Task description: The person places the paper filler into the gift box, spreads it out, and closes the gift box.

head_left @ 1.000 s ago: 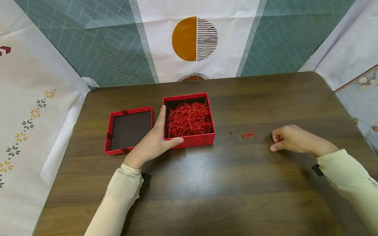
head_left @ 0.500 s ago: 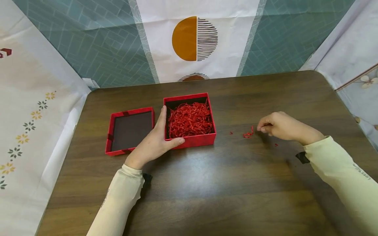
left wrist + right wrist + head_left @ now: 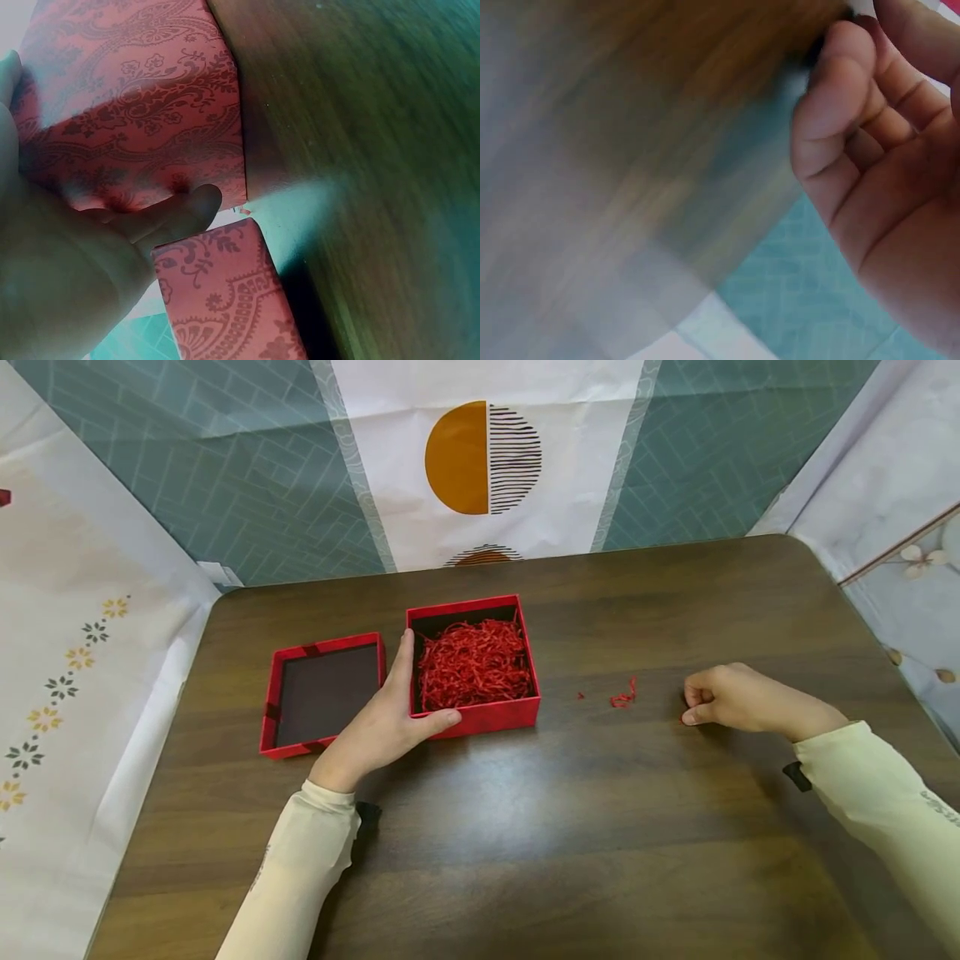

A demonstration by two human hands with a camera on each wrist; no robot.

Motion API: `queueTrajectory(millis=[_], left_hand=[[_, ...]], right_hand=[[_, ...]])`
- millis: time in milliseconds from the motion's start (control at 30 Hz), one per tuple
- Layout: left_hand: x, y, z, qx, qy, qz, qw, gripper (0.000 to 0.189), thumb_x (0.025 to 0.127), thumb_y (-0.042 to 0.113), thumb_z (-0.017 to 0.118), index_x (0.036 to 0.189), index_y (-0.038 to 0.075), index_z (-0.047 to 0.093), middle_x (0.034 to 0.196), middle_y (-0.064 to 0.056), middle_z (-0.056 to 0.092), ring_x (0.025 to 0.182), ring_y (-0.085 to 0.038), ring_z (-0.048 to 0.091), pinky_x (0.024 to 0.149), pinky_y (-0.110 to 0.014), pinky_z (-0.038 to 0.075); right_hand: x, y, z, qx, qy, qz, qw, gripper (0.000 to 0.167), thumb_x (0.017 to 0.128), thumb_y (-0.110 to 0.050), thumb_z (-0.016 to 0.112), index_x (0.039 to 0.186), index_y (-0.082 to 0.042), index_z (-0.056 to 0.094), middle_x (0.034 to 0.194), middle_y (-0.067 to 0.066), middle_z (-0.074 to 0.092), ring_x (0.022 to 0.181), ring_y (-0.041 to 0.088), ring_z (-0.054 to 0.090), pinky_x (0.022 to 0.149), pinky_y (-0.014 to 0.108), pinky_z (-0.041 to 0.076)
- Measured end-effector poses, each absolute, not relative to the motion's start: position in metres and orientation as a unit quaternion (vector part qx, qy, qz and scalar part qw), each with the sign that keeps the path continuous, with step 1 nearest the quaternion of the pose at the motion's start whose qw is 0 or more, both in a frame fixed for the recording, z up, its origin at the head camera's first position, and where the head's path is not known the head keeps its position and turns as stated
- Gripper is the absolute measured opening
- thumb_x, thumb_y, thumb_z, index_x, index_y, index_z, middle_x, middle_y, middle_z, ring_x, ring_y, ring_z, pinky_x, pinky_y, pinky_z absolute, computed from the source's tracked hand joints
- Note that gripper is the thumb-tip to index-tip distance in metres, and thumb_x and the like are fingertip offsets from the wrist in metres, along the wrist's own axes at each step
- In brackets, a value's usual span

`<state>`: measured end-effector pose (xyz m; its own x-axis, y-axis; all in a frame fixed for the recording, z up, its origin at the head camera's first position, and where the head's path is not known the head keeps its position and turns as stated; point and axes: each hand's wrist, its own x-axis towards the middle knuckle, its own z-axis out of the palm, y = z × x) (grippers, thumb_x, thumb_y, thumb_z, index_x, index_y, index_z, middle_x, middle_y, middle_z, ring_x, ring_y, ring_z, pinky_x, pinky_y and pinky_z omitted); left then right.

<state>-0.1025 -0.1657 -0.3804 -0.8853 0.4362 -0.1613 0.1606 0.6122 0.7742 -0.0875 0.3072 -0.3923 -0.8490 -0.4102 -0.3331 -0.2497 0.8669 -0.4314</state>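
Note:
A red gift box [image 3: 498,717], patterned on the outside, stands open-topped with crinkled red paper shreds [image 3: 474,664] inside. My left hand [image 3: 375,727] holds its near left corner, thumb along the front wall and fingers along the left wall. In the left wrist view those fingers lie against the patterned wall. On the right, my right hand [image 3: 735,697] is low at the tabletop, thumb and index finger pinched together. A speck of red paper shows at the fingertips; the rest of it is hidden. Loose red shreds [image 3: 622,695] lie between the box and this hand.
The box's lid [image 3: 270,714] lies upturned left of the box, its dark inside showing, close beside my left hand. A tinier red scrap [image 3: 581,696] is on the wooden table [image 3: 525,860]. Printed cloths [image 3: 240,485] hang behind and at both sides.
My right hand first moved left toward the loose shreds, then back right and down over a small scrap on the table. The left hand stays on the box.

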Motion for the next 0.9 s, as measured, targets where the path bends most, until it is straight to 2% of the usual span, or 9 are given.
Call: queueTrajectory(millis=[200, 367, 467, 567, 733, 900], left_hand=[[-0.103, -0.168, -0.381, 0.172, 0.881, 0.408, 0.165, 0.12, 0.086, 0.065, 0.069, 0.157, 0.035, -0.022, 0.164, 0.012, -0.016, 0.152, -0.026, 0.006, 0.115, -0.056, 0.025], [-0.103, -0.168, -0.381, 0.171, 0.881, 0.409, 0.164, 0.12, 0.086, 0.064, 0.07, 0.157, 0.035, -0.023, 0.164, 0.012, -0.016, 0.152, -0.026, 0.006, 0.115, -0.056, 0.025], [-0.103, -0.168, -0.382, 0.173, 0.88, 0.412, 0.163, 0.12, 0.086, 0.065, 0.07, 0.157, 0.035, -0.022, 0.164, 0.012, -0.016, 0.152, -0.026, 0.005, 0.115, -0.056, 0.025], [-0.104, -0.167, -0.382, 0.174, 0.879, 0.413, 0.163, 0.12, 0.086, 0.064, 0.07, 0.158, 0.034, -0.022, 0.164, 0.012, -0.016, 0.152, -0.025, 0.005, 0.115, -0.056, 0.024], [-0.103, -0.166, -0.382, 0.172, 0.879, 0.411, 0.17, 0.12, 0.086, 0.065, 0.069, 0.157, 0.034, -0.022, 0.164, 0.012, -0.017, 0.152, -0.025, 0.005, 0.115, -0.056, 0.024], [-0.104, -0.166, -0.381, 0.171, 0.88, 0.41, 0.169, 0.119, 0.086, 0.065, 0.07, 0.156, 0.037, -0.023, 0.164, 0.012, -0.017, 0.152, -0.026, 0.005, 0.115, -0.056, 0.023]], right_hand=[[-0.109, 0.272, -0.393, -0.214, 0.939, -0.204, 0.175, 0.03, 0.089, -0.016, 0.079, 0.07, -0.018, 0.056, 0.058, -0.009, 0.041, 0.055, 0.01, 0.038, 0.056, 0.03, 0.031], [-0.117, 0.255, -0.386, -0.218, 0.941, -0.231, 0.119, 0.016, 0.094, -0.014, 0.075, 0.08, -0.016, 0.065, 0.065, -0.008, 0.053, 0.059, 0.012, 0.042, 0.058, 0.032, 0.035], [-0.117, 0.264, -0.376, -0.194, 0.943, -0.249, 0.107, 0.011, 0.097, -0.011, 0.07, 0.086, -0.012, 0.067, 0.068, -0.004, 0.055, 0.058, 0.014, 0.047, 0.057, 0.032, 0.04], [-0.116, 0.284, -0.368, -0.163, 0.949, -0.244, 0.117, 0.007, 0.098, -0.005, 0.066, 0.092, -0.007, 0.068, 0.07, 0.0, 0.057, 0.058, 0.016, 0.052, 0.055, 0.032, 0.044], [-0.112, 0.318, -0.374, -0.137, 0.961, -0.184, 0.153, 0.003, 0.096, -0.003, 0.067, 0.093, -0.003, 0.067, 0.082, 0.001, 0.068, 0.069, 0.018, 0.058, 0.062, 0.039, 0.047], [-0.108, 0.319, -0.389, -0.143, 0.962, -0.158, 0.169, 0.009, 0.093, -0.006, 0.071, 0.086, -0.007, 0.065, 0.075, -0.004, 0.064, 0.065, 0.017, 0.051, 0.061, 0.038, 0.043]])
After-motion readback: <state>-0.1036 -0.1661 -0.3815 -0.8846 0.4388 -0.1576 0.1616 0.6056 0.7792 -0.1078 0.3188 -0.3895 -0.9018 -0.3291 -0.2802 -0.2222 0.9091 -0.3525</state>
